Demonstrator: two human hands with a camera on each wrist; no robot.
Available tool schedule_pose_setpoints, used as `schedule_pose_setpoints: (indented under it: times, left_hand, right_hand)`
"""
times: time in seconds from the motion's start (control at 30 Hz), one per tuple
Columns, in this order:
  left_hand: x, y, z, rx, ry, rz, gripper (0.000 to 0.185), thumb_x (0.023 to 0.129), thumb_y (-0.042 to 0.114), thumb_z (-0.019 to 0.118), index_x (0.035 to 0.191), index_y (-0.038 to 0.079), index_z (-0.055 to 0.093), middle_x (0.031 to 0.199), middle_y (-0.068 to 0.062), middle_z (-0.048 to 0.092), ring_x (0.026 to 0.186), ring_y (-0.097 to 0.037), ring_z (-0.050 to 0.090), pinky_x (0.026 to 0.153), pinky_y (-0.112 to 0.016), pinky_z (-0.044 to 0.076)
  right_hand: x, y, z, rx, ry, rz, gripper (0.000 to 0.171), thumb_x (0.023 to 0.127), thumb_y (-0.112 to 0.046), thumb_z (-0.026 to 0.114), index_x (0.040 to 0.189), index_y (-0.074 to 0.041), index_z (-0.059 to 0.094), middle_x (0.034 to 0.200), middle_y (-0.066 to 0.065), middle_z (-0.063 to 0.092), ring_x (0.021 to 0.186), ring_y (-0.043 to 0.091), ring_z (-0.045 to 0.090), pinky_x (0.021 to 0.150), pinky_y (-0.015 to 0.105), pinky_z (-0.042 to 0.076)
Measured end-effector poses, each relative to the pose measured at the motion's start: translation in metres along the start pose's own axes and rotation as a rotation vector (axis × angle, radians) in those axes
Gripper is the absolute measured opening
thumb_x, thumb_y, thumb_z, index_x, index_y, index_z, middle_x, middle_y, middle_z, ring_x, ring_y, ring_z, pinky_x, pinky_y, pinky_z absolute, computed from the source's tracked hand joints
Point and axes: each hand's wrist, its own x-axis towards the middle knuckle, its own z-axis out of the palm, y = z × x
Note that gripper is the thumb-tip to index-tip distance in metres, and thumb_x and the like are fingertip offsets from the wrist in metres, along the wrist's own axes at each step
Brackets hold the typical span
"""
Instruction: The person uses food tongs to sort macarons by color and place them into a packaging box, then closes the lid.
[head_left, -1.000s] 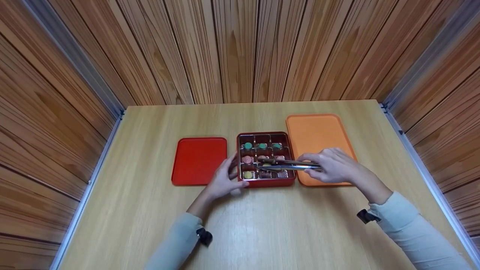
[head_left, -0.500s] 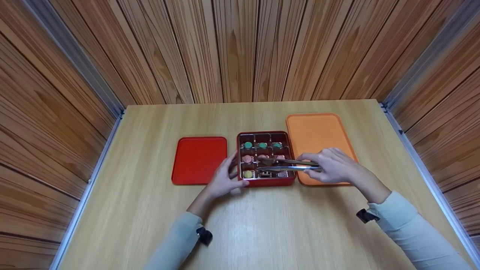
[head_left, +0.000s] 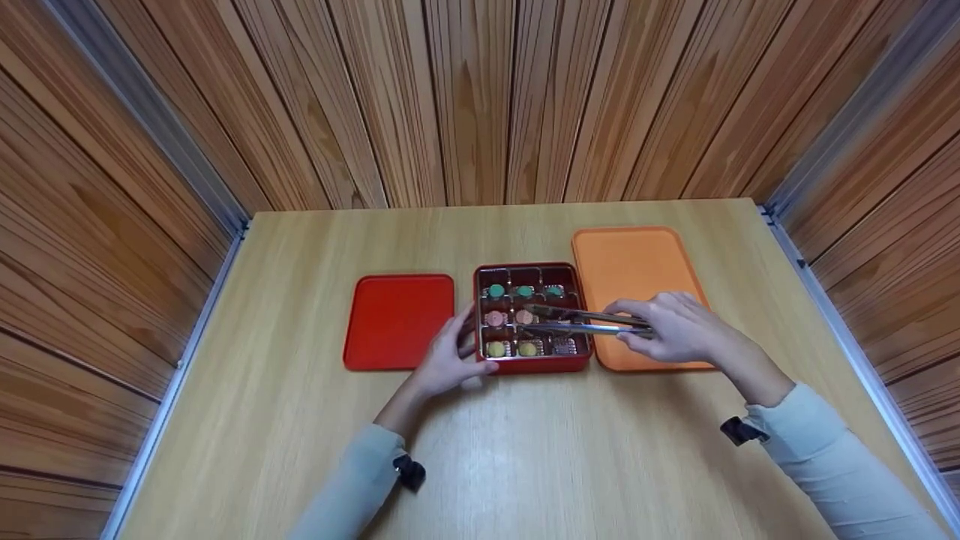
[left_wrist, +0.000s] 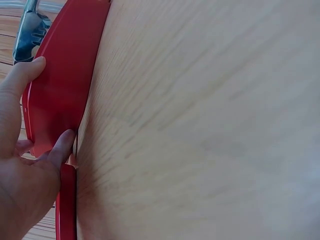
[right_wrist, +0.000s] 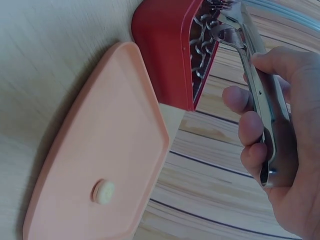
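A red box (head_left: 544, 366) with a divided clear liner stands mid-table. Green macarons (head_left: 525, 291) fill its back row, and pink macarons (head_left: 495, 319) sit in the middle row. Two yellow macarons (head_left: 528, 349) lie in the front left and front middle compartments; the front right one shows only ridged lining. My left hand (head_left: 448, 356) holds the box's near left corner, thumb on the front wall and fingers along the left side. My right hand (head_left: 675, 328) grips metal tongs (head_left: 600, 322). Their tips are parted over the middle row, partly hiding the right pink macaron.
A red lid (head_left: 399, 322) lies left of the box. To the right is an orange tray (head_left: 634, 259) close against the box; a pale yellow macaron (right_wrist: 104, 191) on it shows in the right wrist view. Wood-plank walls (head_left: 480, 105) enclose the table.
A yellow macaron that was between the tongs' tips now rests in the front middle compartment. The tongs and right hand have shifted slightly right and back. The left hand stays put.
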Motion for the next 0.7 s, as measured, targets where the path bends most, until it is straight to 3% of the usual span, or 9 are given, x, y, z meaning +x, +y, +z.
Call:
schedule_pose_setpoints:
  times: [0.4,0.7]
  left_hand:
    - [-0.001,0.001,-0.001,-0.017,-0.004,0.007,0.118,0.089,0.006,0.095,0.181,0.013,0.021,0.180,-0.024,0.037,0.170,-0.043,0.040,0.133,-0.053,0.048]
    - [-0.001,0.001,0.000,0.036,0.000,-0.019,0.118,0.091,0.016,0.095,0.182,0.020,0.020,0.180,-0.019,0.036,0.169,-0.041,0.041,0.131,-0.052,0.051]
  right_hand:
    - [-0.028,0.020,-0.015,0.034,0.048,0.071,0.035,0.103,-0.020,0.078,0.136,-0.011,0.076,0.063,-0.014,0.047,0.049,-0.004,0.026,0.047,0.017,0.022]
    - [-0.051,0.042,-0.019,-0.006,0.138,0.082,0.033,0.102,-0.020,0.080,0.134,-0.012,0.077,0.061,-0.018,0.038,0.048,-0.007,0.020,0.046,0.016,0.019]
